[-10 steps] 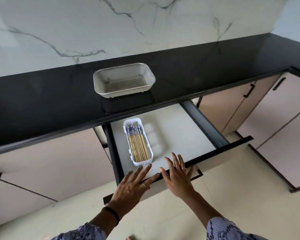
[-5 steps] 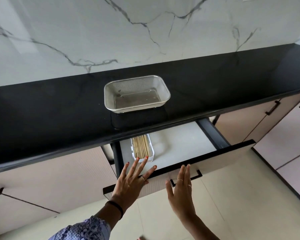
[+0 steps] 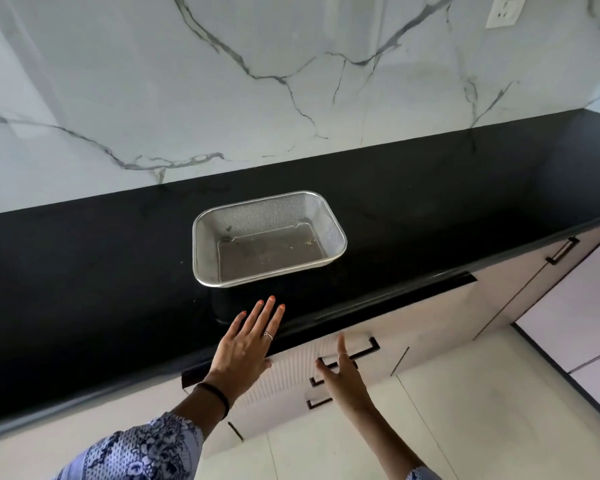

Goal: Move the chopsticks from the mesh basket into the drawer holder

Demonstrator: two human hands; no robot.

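1. Left hand (image 3: 245, 348): grip open, fingers straight and spread, palm at the ribbed drawer front (image 3: 291, 368).
2. Right hand (image 3: 342, 370): fingers relaxed, holding nothing, at the black handle (image 3: 364, 353).
3. Mesh basket (image 3: 269, 216): rectangular steel, long axis left-right, on the glossy black bench (image 3: 84, 271); no chopsticks visible.

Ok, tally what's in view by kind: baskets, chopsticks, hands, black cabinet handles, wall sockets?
Mesh basket: 1, holding no chopsticks
Chopsticks: 0 in view
Hands: 2, left hand and right hand
Black cabinet handles: 2, drawer handle and cupboard handle
Wall socket: 1
Total: 6
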